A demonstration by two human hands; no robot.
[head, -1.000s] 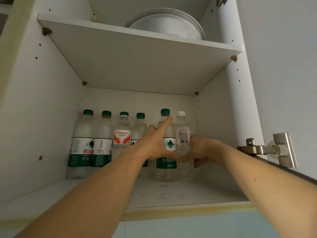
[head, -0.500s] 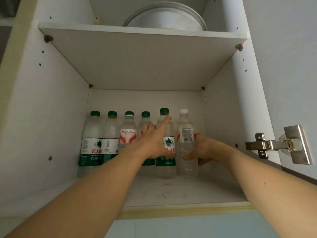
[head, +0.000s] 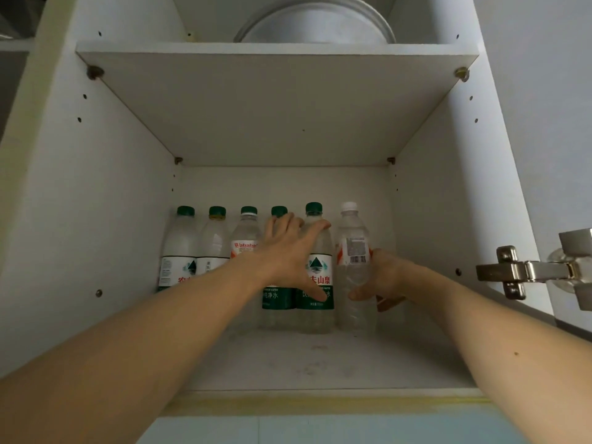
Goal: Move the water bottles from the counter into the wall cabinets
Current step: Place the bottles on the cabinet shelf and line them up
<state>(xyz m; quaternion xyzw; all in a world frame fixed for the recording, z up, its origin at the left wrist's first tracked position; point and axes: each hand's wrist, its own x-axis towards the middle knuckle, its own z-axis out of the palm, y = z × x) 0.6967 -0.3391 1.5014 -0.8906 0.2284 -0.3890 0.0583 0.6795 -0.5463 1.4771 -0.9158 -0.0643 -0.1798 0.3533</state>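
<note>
— Hands first: where were they? 
— Both hands were up inside the cabinet (head: 105, 193). The left hand (head: 290, 251) lay spread and flat against the green-capped bottle (head: 315, 283) fifth in the row, fingers straight, thumb low on its label. The right hand (head: 382, 280) was curled around the white-capped bottle (head: 352, 248), gripping it at about three o'clock of the left hand.

— Which step was that? 
— Seating, by my judgement. The white-capped bottle stood upright on the lower shelf (head: 320, 363), just beside the fifth, at the three o'clock end of the row. The left hand seemed to steady the neighbours while the right settled the newcomer.

— And next? 
— Probably letting go cleanly: easing the right fingers off without tipping the bottle, then drawing both arms out past the hinge (head: 525, 272) at three o'clock. Whether any bottles remained on the desk could not be told; it was out of view.

— The count? 
— Six bottles in one row: five green caps, one white. One stack of plates (head: 315, 24) sat on the upper shelf at twelve o'clock.
</note>
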